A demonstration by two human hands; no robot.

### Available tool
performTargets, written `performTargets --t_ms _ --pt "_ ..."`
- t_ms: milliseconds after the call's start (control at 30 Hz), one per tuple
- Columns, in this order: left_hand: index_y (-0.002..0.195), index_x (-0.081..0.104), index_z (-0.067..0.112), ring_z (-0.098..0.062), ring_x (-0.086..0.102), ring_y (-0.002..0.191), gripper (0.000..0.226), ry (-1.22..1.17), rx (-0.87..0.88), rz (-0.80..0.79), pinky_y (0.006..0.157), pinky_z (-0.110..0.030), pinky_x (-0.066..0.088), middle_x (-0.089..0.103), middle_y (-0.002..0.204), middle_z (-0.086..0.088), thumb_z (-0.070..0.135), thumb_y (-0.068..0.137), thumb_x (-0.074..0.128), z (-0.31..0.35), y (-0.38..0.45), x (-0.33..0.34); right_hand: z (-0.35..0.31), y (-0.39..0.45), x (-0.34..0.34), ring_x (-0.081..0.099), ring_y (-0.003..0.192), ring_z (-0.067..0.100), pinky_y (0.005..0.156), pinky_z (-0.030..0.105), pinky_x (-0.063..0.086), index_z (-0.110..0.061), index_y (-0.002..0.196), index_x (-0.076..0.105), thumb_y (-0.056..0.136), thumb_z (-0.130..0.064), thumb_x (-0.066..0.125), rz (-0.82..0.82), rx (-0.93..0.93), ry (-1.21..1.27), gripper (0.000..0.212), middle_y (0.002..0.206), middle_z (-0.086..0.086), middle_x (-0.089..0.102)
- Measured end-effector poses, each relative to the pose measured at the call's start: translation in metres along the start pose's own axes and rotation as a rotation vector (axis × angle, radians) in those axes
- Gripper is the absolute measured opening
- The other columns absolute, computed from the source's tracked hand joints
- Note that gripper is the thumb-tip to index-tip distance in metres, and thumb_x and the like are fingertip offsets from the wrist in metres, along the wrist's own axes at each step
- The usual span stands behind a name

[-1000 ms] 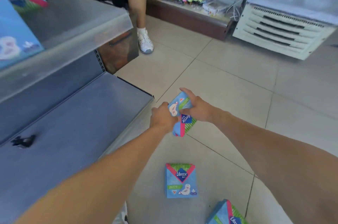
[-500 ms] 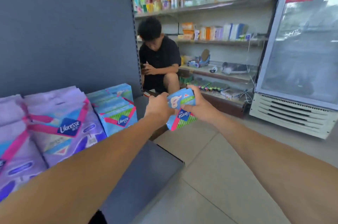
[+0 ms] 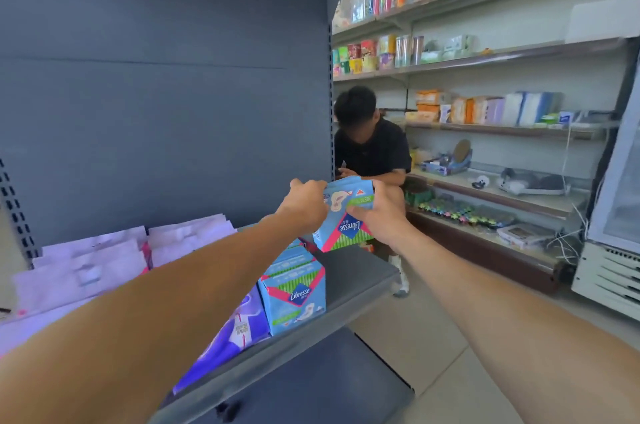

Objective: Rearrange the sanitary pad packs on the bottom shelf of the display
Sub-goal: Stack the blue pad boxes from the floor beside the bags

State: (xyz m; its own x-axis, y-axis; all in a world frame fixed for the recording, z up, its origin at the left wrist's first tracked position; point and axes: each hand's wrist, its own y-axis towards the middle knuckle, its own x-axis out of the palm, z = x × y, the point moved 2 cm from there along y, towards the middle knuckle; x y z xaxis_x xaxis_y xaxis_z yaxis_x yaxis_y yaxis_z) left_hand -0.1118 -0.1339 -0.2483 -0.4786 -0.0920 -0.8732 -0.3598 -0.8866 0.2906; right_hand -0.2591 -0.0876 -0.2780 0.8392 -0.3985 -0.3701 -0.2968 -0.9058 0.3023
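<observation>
A blue pad pack [image 3: 348, 216] is being gripped from both sides: the left hand [image 3: 304, 204] is being closed over its upper left edge, and the right hand [image 3: 375, 212] is being wrapped around its right side, fingers curled over the top. The pack is being held in the air, just above the right end of a grey metal shelf [image 3: 356, 280] and apart from it.

A second ago the same pack was being held low over the floor tiles, with other packs lying there; now it is being carried up at the level of the shelf. This is judged to mean that the pack is being brought in for placing, with more probably left to collect.

The wrapper is being seen as soft, glossy film, slightly puffed and dented under the fingers, printed in blue, pink and green stripes. Matching blue packs [image 3: 294, 292] are being stood upright in a row beside flatter purple packs [image 3: 235, 333], on smooth painted metal.
</observation>
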Motion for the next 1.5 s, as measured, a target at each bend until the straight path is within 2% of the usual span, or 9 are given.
performTargets --t_ms 233,333,433,633,800,967,1167,1400,1500 --pt "0.128 0.052 0.018 -0.021 0.05 0.092 0.031 0.037 -0.019 -0.025 0.071 -0.029 0.046 0.045 0.122 -0.013 0.024 0.097 0.05 -0.036 0.074 0.03 0.035 0.075 0.021 0.057 0.058 -0.011 0.046 0.004 0.042 -0.015 0.119 0.037 0.093 -0.013 0.064 -0.08 0.014 -0.008 0.038 0.09 -0.004 0.057" --pt "0.128 0.053 0.018 -0.02 0.046 0.096 0.034 0.063 -0.022 -0.066 0.071 -0.027 0.042 0.052 0.12 -0.011 0.027 0.095 0.055 -0.054 0.102 0.053 0.071 0.111 0.047 0.066 0.084 0.007 0.068 0.025 0.058 -0.019 0.122 0.037 0.089 -0.012 0.068 -0.122 0.064 0.061 0.046 0.116 0.006 0.063" --pt "0.121 0.059 0.017 -0.022 0.055 0.095 0.034 0.109 -0.038 -0.098 0.07 -0.028 0.042 0.057 0.118 -0.011 0.028 0.09 0.064 -0.072 0.118 0.072 0.102 0.132 0.07 0.068 0.094 0.016 0.079 0.037 0.06 -0.02 0.12 0.038 0.088 -0.015 0.07 -0.137 0.1 0.063 0.045 0.115 0.006 0.062" --pt "0.096 0.057 0.018 -0.029 0.056 0.082 0.021 0.197 -0.126 -0.151 0.07 -0.031 0.049 0.058 0.1 -0.009 0.021 0.083 0.073 -0.099 0.126 0.09 0.143 0.145 0.109 0.066 0.1 0.016 0.078 0.033 0.06 -0.021 0.122 0.038 0.09 -0.02 0.068 -0.181 0.15 0.025 0.044 0.118 0.004 0.06" --pt "0.118 0.061 0.008 -0.03 0.064 0.098 0.05 0.374 -0.134 -0.226 0.071 -0.032 0.047 0.062 0.113 -0.014 0.032 0.078 0.079 -0.11 0.127 0.095 0.153 0.149 0.132 0.06 0.097 0.01 0.064 0.019 0.05 -0.026 0.116 0.035 0.09 -0.021 0.069 -0.228 0.14 -0.029 0.043 0.116 -0.001 0.057" --pt "0.115 0.059 0.008 -0.03 0.061 0.105 0.044 0.496 -0.065 -0.212 0.072 -0.034 0.045 0.059 0.115 -0.01 0.027 0.08 0.077 -0.105 0.13 0.1 0.162 0.148 0.138 0.062 0.094 0.01 0.077 0.028 0.055 -0.022 0.115 0.038 0.087 -0.02 0.071 -0.251 0.129 -0.06 0.043 0.115 0.004 0.061" --pt "0.112 0.058 0.008 -0.026 0.054 0.089 0.029 0.52 0.008 -0.232 0.069 -0.032 0.042 0.058 0.113 -0.012 0.019 0.087 0.066 -0.097 0.13 0.11 0.16 0.145 0.135 0.059 0.092 0.01 0.065 0.02 0.048 -0.022 0.124 0.034 0.09 -0.031 0.067 -0.313 0.06 -0.235 0.048 0.113 0.0 0.059" --pt "0.109 0.06 0.008 -0.027 0.056 0.089 0.02 0.546 0.026 -0.214 0.068 -0.032 0.041 0.059 0.11 -0.012 0.015 0.091 0.062 -0.097 0.124 0.113 0.148 0.139 0.124 0.056 0.12 0.024 0.084 0.033 0.047 -0.017 0.145 0.027 0.087 -0.047 0.066 -0.245 -0.028 -0.592 0.076 0.138 0.007 0.052" --pt "0.11 0.06 0.008 -0.028 0.059 0.091 0.022 0.558 0.023 -0.221 0.067 -0.032 0.041 0.06 0.111 -0.012 0.015 0.089 0.064 -0.095 0.119 0.111 0.135 0.136 0.109 0.049 0.126 0.028 0.098 0.039 0.046 -0.02 0.145 0.032 0.09 -0.044 0.062 -0.258 -0.129 -0.737 0.067 0.143 0.008 0.045"
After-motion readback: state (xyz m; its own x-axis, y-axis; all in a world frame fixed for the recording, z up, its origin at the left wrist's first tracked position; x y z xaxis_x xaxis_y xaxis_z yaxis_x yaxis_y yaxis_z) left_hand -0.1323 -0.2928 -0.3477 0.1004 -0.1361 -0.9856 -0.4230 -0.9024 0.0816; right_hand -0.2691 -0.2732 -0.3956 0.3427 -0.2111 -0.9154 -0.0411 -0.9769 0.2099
